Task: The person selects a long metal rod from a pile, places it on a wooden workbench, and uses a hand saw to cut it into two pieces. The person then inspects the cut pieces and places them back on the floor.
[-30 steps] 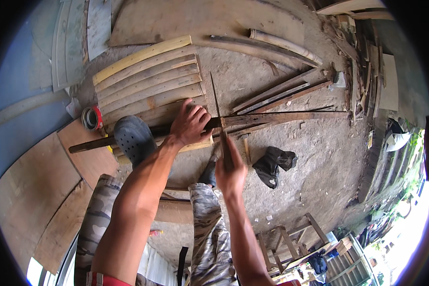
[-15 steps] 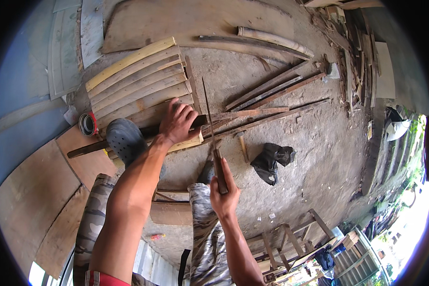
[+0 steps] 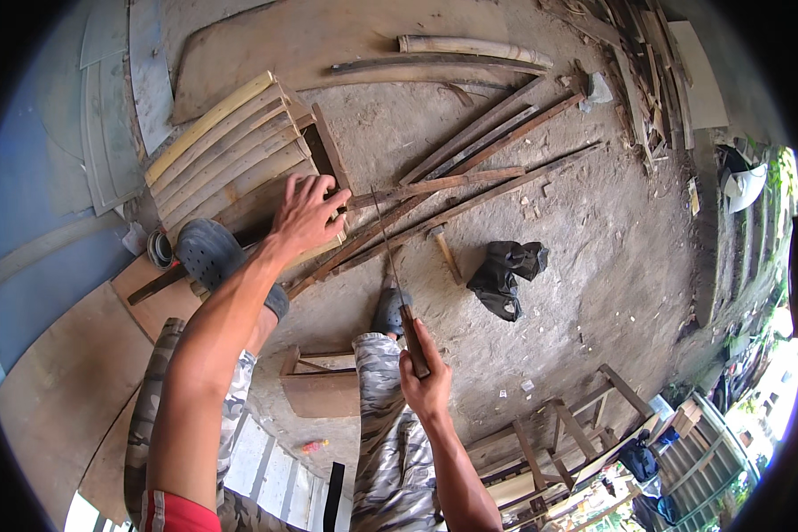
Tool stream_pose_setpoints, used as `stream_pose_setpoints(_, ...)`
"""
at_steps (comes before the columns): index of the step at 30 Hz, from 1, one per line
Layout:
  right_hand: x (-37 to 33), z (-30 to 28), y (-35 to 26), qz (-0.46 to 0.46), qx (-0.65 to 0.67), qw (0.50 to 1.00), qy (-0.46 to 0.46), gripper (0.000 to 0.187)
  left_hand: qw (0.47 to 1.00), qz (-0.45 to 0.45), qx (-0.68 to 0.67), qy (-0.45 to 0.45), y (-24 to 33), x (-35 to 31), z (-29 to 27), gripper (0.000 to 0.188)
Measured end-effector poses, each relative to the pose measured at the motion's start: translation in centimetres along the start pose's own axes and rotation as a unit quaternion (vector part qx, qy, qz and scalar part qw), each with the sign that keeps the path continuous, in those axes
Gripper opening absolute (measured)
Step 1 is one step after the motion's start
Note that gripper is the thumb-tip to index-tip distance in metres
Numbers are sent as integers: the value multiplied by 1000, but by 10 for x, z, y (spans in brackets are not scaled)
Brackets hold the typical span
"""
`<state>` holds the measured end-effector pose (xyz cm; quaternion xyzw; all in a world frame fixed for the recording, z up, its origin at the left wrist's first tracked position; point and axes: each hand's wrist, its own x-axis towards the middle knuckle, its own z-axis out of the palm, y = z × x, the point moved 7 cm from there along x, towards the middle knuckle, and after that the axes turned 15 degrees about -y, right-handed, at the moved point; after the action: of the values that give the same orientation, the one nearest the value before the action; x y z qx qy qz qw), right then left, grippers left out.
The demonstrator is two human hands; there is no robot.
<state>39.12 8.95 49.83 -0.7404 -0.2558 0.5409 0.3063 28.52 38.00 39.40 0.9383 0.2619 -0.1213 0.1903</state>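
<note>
My left hand [image 3: 304, 213] is closed over a dark wooden strip [image 3: 155, 284] at the right end of a slatted wooden crate [image 3: 230, 146]. A grey clog [image 3: 208, 253] on my left foot rests on the strip. In my right hand [image 3: 427, 381] is a handsaw [image 3: 390, 253], gripped by its brown wooden handle with the index finger laid along it. Its thin blade points away from me and crosses in front of a reddish-brown wood length [image 3: 457, 183] just right of my left hand. Whether the teeth touch wood I cannot tell.
Several long wood strips [image 3: 479, 137] lie fanned on the ground beyond the saw. A hammer [image 3: 448, 254] and a black plastic bag [image 3: 507, 279] are to the right. A can [image 3: 160, 249] stands left of my foot. Wooden frames [image 3: 559, 434] stand at lower right.
The whole view has shifted a little. The saw's blade tip is now lower, nearer the wood beside my left hand. Both hands keep their holds.
</note>
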Motion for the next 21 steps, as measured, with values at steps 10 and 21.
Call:
stream_pose_setpoints(10,-25,-22,53,35,68,997,17,56,995,-98,-31,-9,17,13,-2,9)
stream_pose_setpoints(21,-29,-29,60,29,67,997,-11,56,949,-139,-223,176,-4,-17,15,81)
